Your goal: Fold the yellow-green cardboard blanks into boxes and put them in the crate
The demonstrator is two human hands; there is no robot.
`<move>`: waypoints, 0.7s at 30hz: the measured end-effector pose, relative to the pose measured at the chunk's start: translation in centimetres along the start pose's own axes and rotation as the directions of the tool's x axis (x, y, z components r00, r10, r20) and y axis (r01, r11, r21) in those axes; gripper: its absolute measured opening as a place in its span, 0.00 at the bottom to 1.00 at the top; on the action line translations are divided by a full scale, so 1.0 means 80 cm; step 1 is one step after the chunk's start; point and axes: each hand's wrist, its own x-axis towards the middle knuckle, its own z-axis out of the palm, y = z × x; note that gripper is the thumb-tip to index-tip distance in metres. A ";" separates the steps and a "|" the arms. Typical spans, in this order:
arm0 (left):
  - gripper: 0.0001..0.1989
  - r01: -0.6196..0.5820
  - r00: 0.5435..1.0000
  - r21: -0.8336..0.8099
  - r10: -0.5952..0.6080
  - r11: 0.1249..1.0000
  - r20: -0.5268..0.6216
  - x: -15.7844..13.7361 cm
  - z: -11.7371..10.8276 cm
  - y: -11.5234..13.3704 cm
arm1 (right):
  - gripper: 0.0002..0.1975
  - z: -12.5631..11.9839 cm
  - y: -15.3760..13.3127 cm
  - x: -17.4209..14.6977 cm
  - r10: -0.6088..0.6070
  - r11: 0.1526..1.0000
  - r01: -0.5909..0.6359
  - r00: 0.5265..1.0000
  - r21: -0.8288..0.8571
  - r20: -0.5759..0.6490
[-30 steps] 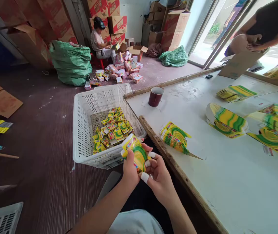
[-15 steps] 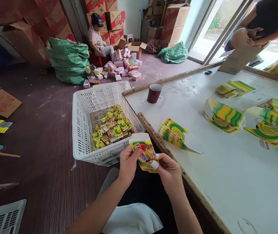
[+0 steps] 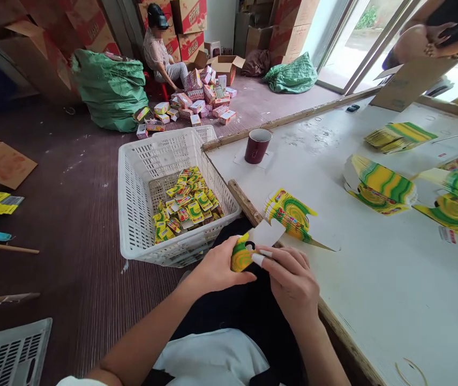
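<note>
My left hand (image 3: 221, 266) is closed around a small yellow and green carton (image 3: 241, 256), held upright over my lap. A white flap (image 3: 267, 234) stands out from its upper right side, and a dark round opening shows in it. At that opening my right hand (image 3: 295, 279) pinches the carton's edge, white tape wrapped on its fingertips. The white plastic basket (image 3: 126, 214) beside my left hand holds many similar small cartons (image 3: 188, 206). On the table (image 3: 373, 289), close to my right hand, lies a fanned stack of flat carton blanks (image 3: 291, 214).
More stacks of carton blanks (image 3: 385, 182) lie farther right on the table, near a maroon mug (image 3: 258, 147). A wooden edge strip (image 3: 248, 203) borders it. Beyond the basket a seated person (image 3: 162, 53) is beside piled boxes (image 3: 200, 102) and a green sack (image 3: 110, 91). Another person's hands (image 3: 437, 40) show at right.
The carton has turned from its printed front to its yellow-green swirled side, with its flap now toward the right. My right hand has shifted its grip to the opening. The view has tilted slightly.
</note>
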 end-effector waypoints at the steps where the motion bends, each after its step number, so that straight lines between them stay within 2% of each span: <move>1: 0.34 0.041 0.998 0.002 -0.041 0.999 -0.049 -0.001 0.013 -0.001 | 0.17 0.008 -0.005 -0.006 0.070 0.998 -0.070 0.993 0.001 -0.090; 3: 0.33 0.116 0.982 -0.023 -0.118 0.993 -0.146 -0.004 0.033 -0.002 | 0.17 0.023 -0.018 -0.020 0.231 0.973 -0.219 0.946 0.078 -0.228; 4: 0.33 0.134 0.972 -0.043 -0.140 0.990 -0.188 -0.006 0.039 -0.003 | 0.16 0.029 -0.024 -0.026 0.306 0.950 -0.276 0.920 0.150 -0.245; 6: 0.33 0.133 0.959 -0.086 -0.150 0.987 -0.242 -0.010 0.043 -0.006 | 0.12 0.036 -0.034 -0.031 0.447 0.868 -0.369 0.871 0.332 -0.202; 8: 0.34 0.100 0.956 -0.100 -0.123 0.990 -0.267 -0.012 0.040 -0.010 | 0.11 0.032 -0.035 -0.026 0.584 0.734 -0.454 0.802 0.506 -0.126; 10: 0.35 0.045 0.962 -0.072 -0.063 0.996 -0.267 -0.014 0.033 -0.013 | 0.12 0.018 -0.026 -0.013 0.675 0.604 -0.526 0.737 0.599 -0.032; 14: 0.34 -0.097 0.974 -0.010 0.093 0.995 -0.206 -0.018 0.026 -0.017 | 0.16 -0.009 -0.002 0.013 0.690 0.468 -0.662 0.687 0.585 0.227; 15: 0.34 -0.120 0.973 -0.006 0.117 0.993 -0.198 -0.020 0.027 -0.018 | 0.18 -0.009 0.000 0.015 0.693 0.398 -0.683 0.661 0.612 0.287; 19: 0.34 -0.170 0.964 -0.028 0.160 0.985 -0.211 -0.027 0.036 -0.018 | 0.20 0.019 -0.008 0.003 0.630 -0.012 -0.706 0.545 0.708 0.553; 21: 0.36 -0.161 0.964 -0.037 0.150 0.986 -0.222 -0.027 0.037 -0.018 | 0.22 0.039 -0.016 -0.011 0.571 -0.101 -0.717 0.526 0.689 0.630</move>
